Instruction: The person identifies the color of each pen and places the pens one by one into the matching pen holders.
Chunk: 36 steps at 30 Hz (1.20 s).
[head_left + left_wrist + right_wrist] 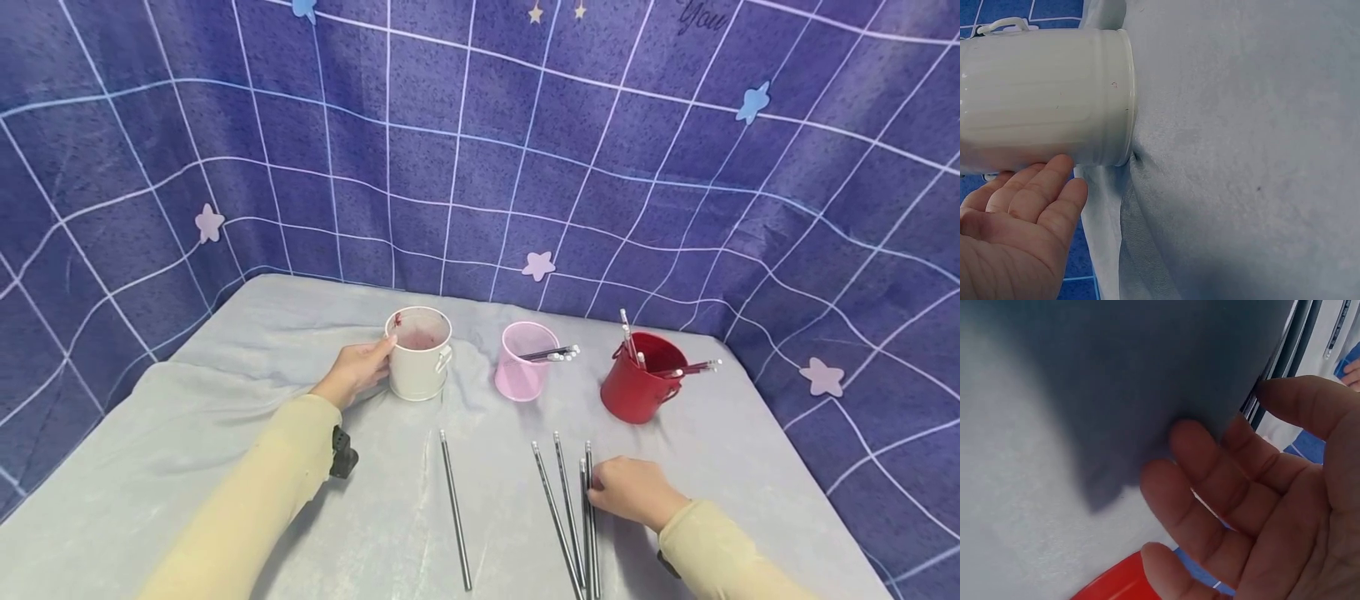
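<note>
A white metal bucket (pixel 417 367) stands upright at the back left. My left hand (pixel 363 367) rests against its side, the thumb at the rim; in the left wrist view the fingers (pixel 1038 194) lie nearly straight along its wall. At the front right, my right hand (pixel 633 490) is at a group of dark pencils (pixel 589 533) lying on the cloth. The right wrist view has the thumb (pixel 1297 400) and index finger pinching at a pencil's edge, while the other fingers are loosely bent. A single pencil (pixel 455 512) lies apart in the front middle.
A pink bucket (pixel 517 379) with several dark pencils stands at the back middle. Right of it is a red bucket (pixel 630 392) holding several pencils, some dark red. Grey cloth (pixel 360 533) covers the table, wrinkled at left. A blue gridded curtain (pixel 480 167) hangs behind.
</note>
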Motion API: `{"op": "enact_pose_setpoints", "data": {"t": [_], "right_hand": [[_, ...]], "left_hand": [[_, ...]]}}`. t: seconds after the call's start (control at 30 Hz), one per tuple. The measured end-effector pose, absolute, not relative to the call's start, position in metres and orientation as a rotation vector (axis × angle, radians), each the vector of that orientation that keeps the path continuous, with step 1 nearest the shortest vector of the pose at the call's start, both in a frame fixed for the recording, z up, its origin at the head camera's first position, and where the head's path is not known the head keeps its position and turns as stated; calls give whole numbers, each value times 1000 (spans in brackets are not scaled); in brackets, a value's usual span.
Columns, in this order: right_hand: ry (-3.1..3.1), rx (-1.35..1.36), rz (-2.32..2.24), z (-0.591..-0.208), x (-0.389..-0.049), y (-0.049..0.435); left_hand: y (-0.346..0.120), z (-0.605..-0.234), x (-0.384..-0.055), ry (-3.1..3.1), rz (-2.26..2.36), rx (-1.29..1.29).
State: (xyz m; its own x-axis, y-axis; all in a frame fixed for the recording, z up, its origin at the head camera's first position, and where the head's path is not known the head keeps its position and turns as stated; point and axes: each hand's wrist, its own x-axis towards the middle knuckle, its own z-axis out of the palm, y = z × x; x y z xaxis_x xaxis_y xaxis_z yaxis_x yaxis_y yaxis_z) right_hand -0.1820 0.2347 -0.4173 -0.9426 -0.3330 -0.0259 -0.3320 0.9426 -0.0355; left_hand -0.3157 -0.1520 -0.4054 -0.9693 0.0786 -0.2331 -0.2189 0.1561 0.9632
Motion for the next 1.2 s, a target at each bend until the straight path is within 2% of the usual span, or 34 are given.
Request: {"op": "enact_pose_setpoints", "data": {"t": [0.67,1.2], "right_hand": [[3003,-378,-64,-425,-200,227],[3052,-382,-114,-416,-201,225]], "left_hand": [[-154,-406,-317,2217,1888,-157],[-153,-407,-317,2231,1871,-158]]}}
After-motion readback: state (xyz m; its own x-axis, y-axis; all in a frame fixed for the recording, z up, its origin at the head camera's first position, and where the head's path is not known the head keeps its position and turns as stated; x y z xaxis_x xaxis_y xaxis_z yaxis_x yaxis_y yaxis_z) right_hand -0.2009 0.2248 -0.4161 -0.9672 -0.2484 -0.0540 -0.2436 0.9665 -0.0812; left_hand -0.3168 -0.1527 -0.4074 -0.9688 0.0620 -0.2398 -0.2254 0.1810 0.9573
